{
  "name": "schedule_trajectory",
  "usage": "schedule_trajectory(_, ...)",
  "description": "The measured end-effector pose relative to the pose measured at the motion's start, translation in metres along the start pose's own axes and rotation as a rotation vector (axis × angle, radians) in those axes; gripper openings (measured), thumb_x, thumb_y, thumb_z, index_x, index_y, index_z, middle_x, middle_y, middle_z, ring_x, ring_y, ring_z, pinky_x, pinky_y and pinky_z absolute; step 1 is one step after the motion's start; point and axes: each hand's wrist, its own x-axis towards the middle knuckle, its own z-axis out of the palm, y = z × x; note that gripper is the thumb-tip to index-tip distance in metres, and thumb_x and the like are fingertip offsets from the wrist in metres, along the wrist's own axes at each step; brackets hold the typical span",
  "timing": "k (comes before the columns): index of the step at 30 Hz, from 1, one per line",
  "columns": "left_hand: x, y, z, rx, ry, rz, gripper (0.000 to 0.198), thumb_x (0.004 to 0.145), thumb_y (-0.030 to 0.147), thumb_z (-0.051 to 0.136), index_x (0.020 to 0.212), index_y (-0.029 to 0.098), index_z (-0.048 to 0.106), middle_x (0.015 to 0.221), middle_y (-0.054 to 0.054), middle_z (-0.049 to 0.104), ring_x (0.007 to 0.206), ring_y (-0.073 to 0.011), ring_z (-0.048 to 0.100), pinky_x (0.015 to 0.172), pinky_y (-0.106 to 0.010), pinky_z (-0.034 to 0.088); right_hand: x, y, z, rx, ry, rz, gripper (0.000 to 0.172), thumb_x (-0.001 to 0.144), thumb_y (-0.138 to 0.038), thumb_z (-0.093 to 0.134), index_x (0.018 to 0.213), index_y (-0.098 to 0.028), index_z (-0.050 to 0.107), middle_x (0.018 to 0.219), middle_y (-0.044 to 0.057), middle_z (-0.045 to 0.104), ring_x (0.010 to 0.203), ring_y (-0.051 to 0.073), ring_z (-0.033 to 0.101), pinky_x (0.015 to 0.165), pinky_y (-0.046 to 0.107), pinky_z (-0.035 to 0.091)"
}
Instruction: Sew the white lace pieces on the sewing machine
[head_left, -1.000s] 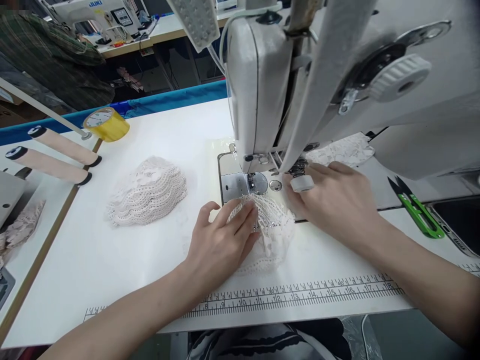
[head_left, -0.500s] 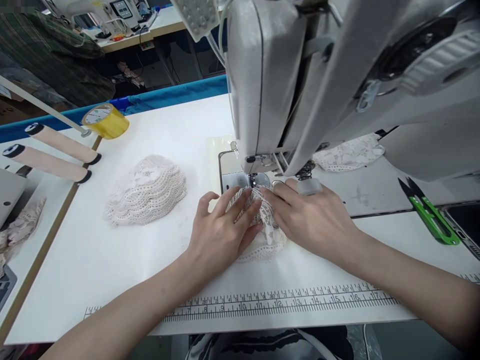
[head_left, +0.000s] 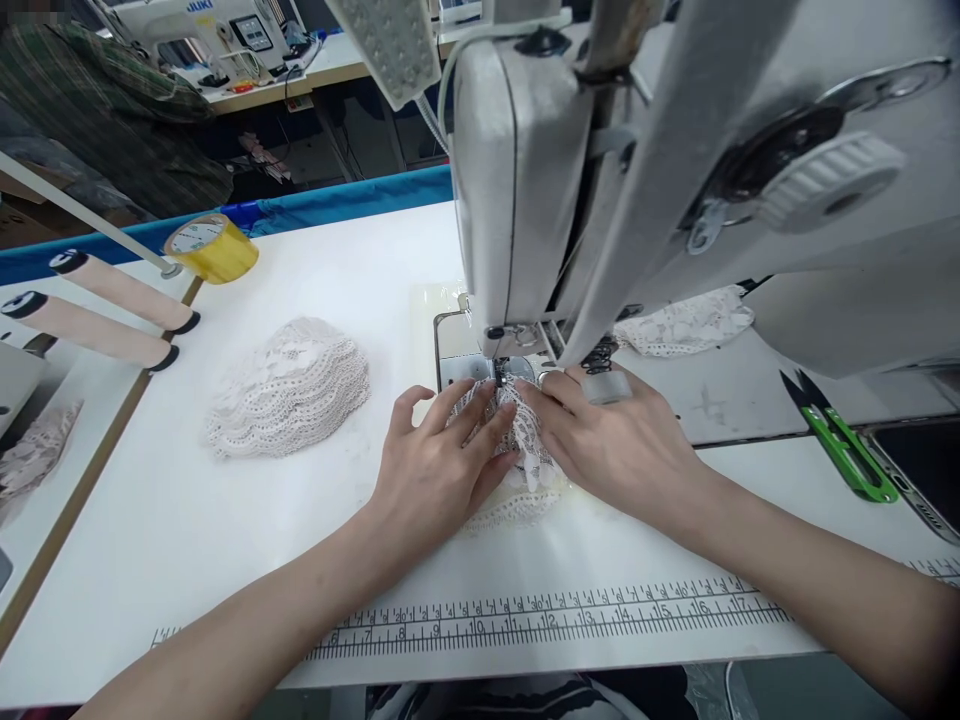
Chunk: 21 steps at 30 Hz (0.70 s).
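Note:
A piece of white lace (head_left: 531,452) lies under the presser foot (head_left: 501,372) of the sewing machine (head_left: 495,200). My left hand (head_left: 442,455) rests on the lace's left side with its fingers spread. On the right side, my right hand (head_left: 611,425) presses the lace near the needle, its fingers bent and close together. Part of the lace is hidden beneath the fingers of both hands. Left of my left hand sits a stack of lace pieces (head_left: 292,390).
Yellow tape (head_left: 212,248) and two thread cones (head_left: 124,290) stand at the left. Green snips (head_left: 847,440) and a phone (head_left: 919,465) lie at the right. More lace (head_left: 686,322) is behind the machine. A person's plaid sleeve (head_left: 112,90) shows at the upper left.
The camera view has shifted slightly. Both hands keep nearly the same place on the lace by the needle, and no clear movement of the lace shows.

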Motion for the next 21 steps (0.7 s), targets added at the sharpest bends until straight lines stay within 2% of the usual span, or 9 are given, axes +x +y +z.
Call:
schedule_trajectory(4, 0.0003, 0.0002, 0.0, -0.004, 0.005, -0.005, 0.03, 0.097, 0.034, 0.052, 0.122, 0.021, 0.063, 0.123, -0.007, 0.067, 0.119, -0.0253, 0.057, 0.094, -0.044, 0.034, -0.0007, 0.0005, 0.0013, -0.012, 0.019, -0.011, 0.03, 0.091, -0.012, 0.045, 0.108, -0.013, 0.07, 0.094, 0.011, 0.071, 0.074, 0.02, 0.056, 0.065, 0.036, 0.029)
schedule_trajectory(11, 0.0, -0.0008, 0.0012, -0.008, -0.001, -0.02, 0.03, 0.096, 0.035, 0.052, 0.122, 0.022, 0.063, 0.124, -0.008, 0.066, 0.118, -0.0254, 0.057, 0.095, -0.045, 0.034, 0.0009, 0.0013, 0.0009, -0.032, -0.026, -0.007, 0.03, 0.091, -0.013, 0.046, 0.111, -0.014, 0.068, 0.093, 0.011, 0.071, 0.08, 0.021, 0.057, 0.066, 0.035, 0.031)
schedule_trajectory(17, 0.0026, -0.0032, 0.0028, -0.006, -0.028, -0.035, 0.033, 0.097, 0.036, 0.05, 0.125, 0.022, 0.061, 0.128, -0.007, 0.064, 0.12, -0.0256, 0.055, 0.095, -0.045, 0.034, 0.0031, 0.0033, 0.0026, -0.032, -0.031, 0.008, 0.026, 0.091, -0.013, 0.047, 0.093, -0.015, 0.072, 0.091, 0.011, 0.071, 0.08, 0.022, 0.057, 0.068, 0.035, 0.032)
schedule_trajectory(21, 0.0029, -0.0041, 0.0036, -0.005, -0.026, -0.047, 0.035, 0.096, 0.038, 0.052, 0.127, 0.022, 0.06, 0.128, -0.007, 0.064, 0.119, -0.0275, 0.055, 0.096, -0.047, 0.034, 0.005, 0.0054, 0.0001, -0.006, -0.028, 0.003, 0.028, 0.091, -0.013, 0.046, 0.1, -0.015, 0.072, 0.09, 0.011, 0.071, 0.079, 0.022, 0.057, 0.072, 0.036, 0.034)
